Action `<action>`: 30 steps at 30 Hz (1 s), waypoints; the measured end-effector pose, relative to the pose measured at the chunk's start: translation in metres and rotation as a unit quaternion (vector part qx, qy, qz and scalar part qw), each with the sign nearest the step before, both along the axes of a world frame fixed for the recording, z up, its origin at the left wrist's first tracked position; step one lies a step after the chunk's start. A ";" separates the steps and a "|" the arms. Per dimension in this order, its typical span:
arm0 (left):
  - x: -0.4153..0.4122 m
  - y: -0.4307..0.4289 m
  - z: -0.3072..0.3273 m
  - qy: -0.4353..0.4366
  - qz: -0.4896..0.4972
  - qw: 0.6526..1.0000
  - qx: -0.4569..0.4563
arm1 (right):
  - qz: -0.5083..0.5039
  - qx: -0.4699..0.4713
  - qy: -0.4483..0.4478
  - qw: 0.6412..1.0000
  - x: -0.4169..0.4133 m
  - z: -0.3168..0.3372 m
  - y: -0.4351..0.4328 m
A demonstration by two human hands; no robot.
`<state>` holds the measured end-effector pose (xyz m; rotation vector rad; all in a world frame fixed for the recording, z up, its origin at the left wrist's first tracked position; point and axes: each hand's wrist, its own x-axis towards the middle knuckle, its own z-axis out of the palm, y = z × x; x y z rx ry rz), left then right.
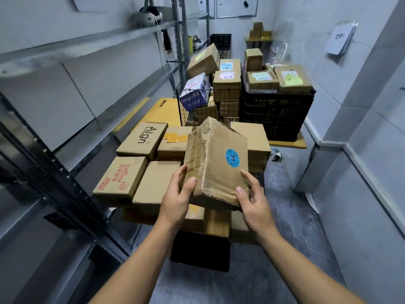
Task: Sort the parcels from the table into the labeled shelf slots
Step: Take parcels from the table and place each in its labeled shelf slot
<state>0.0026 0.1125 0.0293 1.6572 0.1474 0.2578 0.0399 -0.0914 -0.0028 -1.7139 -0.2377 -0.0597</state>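
Note:
A worn brown cardboard parcel [215,160] with a round blue sticker is lifted above the table, tilted with its far end raised. My left hand [177,199] grips its near left corner and my right hand [252,201] grips its near right corner. Below it, several cardboard parcels cover the table, among them one printed "Algn" [142,139] and one with red lettering [120,178]. The table itself is almost hidden; only a dark base [200,253] shows underneath. The metal shelf [65,88] runs along my left side.
A wire basket [184,106] of boxes and a black crate [276,110] topped with labelled boxes stand behind the table. A flat yellow envelope [162,113] lies on the floor. A headset [146,16] rests on the upper shelf. A wall closes the right side.

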 end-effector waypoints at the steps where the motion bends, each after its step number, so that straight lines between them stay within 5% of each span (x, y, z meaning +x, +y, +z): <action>1: -0.002 -0.002 0.002 -0.001 -0.010 1.000 -0.030 | 0.012 -0.004 0.001 1.000 0.000 0.003 -0.001; 7: -0.012 -0.012 0.005 -0.064 0.075 0.993 0.058 | 0.038 -0.134 0.000 0.990 0.010 0.024 -0.003; 14: -0.020 -0.023 0.007 -0.100 0.150 0.960 0.216 | 0.093 -0.005 0.018 0.995 0.003 0.044 0.015; 21: -0.024 -0.013 0.017 -0.115 0.113 0.975 0.154 | 0.053 0.048 0.049 0.996 0.012 0.050 0.016; 26: -0.028 0.004 0.010 -0.057 0.185 0.977 0.094 | 0.124 0.196 0.159 0.960 0.011 0.049 0.023; 30: -0.046 0.017 0.003 -0.048 0.237 0.969 0.060 | 0.178 0.214 0.180 0.943 0.002 0.043 0.038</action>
